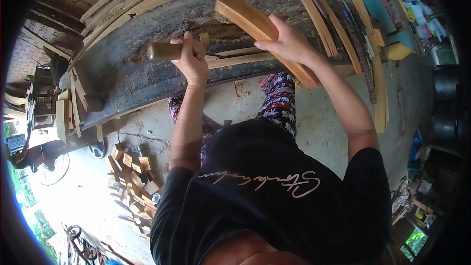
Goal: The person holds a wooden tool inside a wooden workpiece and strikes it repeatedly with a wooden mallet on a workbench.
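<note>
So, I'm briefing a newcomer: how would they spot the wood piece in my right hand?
Find the long dark bench. Over its near edge, your right hand grips a thick, orange-brown wood piece. Unlike the slimmer strips lying at right, it is held up.

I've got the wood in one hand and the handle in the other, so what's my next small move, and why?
I'd probably tuck in the raised digit of your left hand before bringing the wood any closer. That digit sticks up beside the handle, and your right hand has the wood angled nearby.
</note>
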The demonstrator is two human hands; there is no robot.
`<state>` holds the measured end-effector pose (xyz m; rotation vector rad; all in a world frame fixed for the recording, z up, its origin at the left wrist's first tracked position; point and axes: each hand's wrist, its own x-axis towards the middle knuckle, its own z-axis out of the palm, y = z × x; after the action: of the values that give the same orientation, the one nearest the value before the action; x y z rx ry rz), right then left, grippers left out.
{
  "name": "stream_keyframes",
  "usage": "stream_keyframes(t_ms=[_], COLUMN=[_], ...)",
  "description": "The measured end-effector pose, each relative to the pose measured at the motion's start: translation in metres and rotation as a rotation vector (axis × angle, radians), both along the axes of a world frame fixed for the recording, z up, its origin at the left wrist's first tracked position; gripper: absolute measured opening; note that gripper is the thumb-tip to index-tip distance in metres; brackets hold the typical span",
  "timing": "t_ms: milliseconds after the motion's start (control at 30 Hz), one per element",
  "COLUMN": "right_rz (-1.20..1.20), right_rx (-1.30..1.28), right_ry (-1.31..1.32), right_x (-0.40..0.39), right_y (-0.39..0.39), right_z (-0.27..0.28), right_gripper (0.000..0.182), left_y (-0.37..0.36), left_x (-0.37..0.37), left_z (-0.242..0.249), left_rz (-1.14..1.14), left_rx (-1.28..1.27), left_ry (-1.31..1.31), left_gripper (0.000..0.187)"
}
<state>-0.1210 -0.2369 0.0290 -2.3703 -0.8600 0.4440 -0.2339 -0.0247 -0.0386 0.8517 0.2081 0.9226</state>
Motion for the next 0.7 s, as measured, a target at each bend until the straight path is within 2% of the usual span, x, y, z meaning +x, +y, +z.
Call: stream_keyframes(t_ms=[33, 167, 333, 533, 700], right_rz=[0.003, -0.088, -0.084, -0.057, -0.047], right_rx=[-0.001, -0.055, -0.002, -0.066, -0.024], right_ry=[0.004, 0.127, 0.013, 0.205, 0.075], right_x=[0.000, -0.005, -0.007, -0.015, -0.013], right_y=[-0.004, -0.018, -0.026, -0.022, -0.021], right_z=[-0.009, -0.020, -0.025, -0.001, -0.026], right_gripper=[0.067, 0.075, 0.089, 0.089, 0.079], left_y=[0.001, 0.001, -0.003, -0.004, -0.007], left_x=[-0.001, -0.002, 0.002, 0.001, 0.000], left_z=[0.003, 0.008, 0.006, 0.004, 0.008], left_rz=[0.002, 0.054, 0.099, 0.078, 0.102], left_rx=[-0.055, -0.063, 0.013, 0.061, 0.092], left_ry=[-0.065, 0.013, 0.049, 0.043, 0.077], left_gripper=[0.029, 0.025, 0.027, 0.025, 0.025])
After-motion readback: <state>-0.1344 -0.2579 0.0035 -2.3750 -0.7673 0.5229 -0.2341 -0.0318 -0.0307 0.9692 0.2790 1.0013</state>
